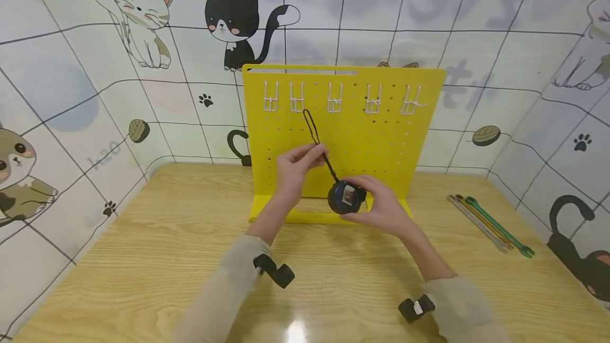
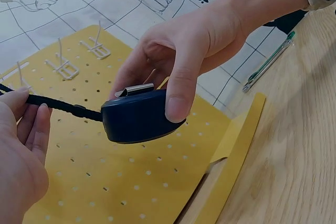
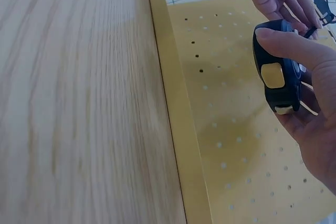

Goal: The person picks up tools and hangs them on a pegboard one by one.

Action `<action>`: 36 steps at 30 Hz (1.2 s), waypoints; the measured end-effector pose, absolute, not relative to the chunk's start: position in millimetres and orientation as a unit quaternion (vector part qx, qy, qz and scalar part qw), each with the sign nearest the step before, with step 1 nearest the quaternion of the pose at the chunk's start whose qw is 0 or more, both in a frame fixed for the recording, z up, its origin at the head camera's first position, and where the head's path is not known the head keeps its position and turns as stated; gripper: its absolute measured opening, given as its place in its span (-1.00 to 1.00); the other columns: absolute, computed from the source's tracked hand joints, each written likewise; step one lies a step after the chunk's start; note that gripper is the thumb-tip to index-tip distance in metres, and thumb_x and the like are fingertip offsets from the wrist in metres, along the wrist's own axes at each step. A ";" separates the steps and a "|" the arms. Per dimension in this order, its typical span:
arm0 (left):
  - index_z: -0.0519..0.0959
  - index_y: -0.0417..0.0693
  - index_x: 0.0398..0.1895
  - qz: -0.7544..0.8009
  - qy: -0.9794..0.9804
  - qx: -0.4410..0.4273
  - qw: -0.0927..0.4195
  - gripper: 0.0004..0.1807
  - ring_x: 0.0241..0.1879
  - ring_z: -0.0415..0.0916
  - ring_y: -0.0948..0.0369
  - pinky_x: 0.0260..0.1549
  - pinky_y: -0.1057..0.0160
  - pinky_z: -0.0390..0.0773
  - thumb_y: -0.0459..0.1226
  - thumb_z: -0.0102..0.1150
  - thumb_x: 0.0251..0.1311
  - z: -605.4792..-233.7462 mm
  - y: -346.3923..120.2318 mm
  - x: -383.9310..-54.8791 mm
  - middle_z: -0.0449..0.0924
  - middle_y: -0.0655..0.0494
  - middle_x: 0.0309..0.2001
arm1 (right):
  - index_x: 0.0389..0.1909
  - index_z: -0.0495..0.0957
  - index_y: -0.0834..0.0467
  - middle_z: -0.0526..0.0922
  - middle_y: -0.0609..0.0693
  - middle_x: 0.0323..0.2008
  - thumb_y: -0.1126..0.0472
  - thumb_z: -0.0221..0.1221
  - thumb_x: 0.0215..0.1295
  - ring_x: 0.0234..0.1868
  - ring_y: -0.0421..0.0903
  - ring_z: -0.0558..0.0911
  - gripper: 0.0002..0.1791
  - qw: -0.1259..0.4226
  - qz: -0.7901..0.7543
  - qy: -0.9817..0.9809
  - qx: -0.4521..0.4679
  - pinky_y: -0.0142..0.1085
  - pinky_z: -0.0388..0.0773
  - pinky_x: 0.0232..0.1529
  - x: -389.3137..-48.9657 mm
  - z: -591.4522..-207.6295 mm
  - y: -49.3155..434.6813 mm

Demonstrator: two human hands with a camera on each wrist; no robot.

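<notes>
Fingers (image 1: 370, 183): right round tape measure (image 1: 337, 199) (left: cord (image 1: 330, 164))

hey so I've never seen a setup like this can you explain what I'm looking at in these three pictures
There's no machine here, just a person's two bare hands. The widest picture comes from a camera on the head; the others come from a left wrist camera and a right wrist camera. The left hand pinches a black cord; the right hand grips what looks like a dark tape measure attached to it. Behind them, a yellow pegboard with white hooks stands on a wooden table. Three wrenches lie at the right.
</notes>
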State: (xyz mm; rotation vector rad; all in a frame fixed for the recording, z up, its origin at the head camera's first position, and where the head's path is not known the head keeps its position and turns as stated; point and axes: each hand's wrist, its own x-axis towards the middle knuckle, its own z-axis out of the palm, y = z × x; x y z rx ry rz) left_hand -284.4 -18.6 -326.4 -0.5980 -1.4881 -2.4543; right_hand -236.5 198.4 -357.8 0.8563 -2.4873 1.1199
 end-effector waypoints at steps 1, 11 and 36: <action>0.71 -0.43 -0.16 -0.832 -0.504 -0.206 0.108 -0.80 -0.35 0.69 0.19 -0.17 0.19 0.72 -0.39 0.32 0.29 -325.4 -21.6 -284.7 0.76 0.02 -0.31 | 0.29 0.53 0.08 0.57 0.03 0.19 0.14 0.62 -0.10 0.18 0.05 0.53 -0.17 0.143 0.389 -0.860 0.298 0.11 0.50 0.18 -237.5 -357.4 194.8; 0.70 -0.44 -0.18 -0.827 -0.506 -0.204 0.137 -0.84 -0.35 0.68 0.17 -0.20 0.22 0.72 -0.43 0.31 0.29 -316.6 -48.5 -285.7 0.75 0.02 -0.33 | 0.29 0.53 0.11 0.58 0.05 0.17 0.16 0.61 -0.08 0.16 0.04 0.54 -0.18 0.144 0.403 -0.851 0.303 0.07 0.52 0.17 -246.5 -352.7 162.5; 0.72 -0.36 -0.15 -0.815 -0.542 -0.159 0.126 -0.81 -0.35 0.64 0.18 -0.19 0.26 0.71 -0.35 0.33 0.29 -308.3 -91.9 -300.9 0.76 0.03 -0.32 | 0.29 0.51 0.15 0.55 0.09 0.15 0.19 0.60 -0.07 0.10 0.06 0.55 -0.18 0.120 0.455 -0.843 0.261 -0.01 0.59 0.07 -256.1 -353.1 105.9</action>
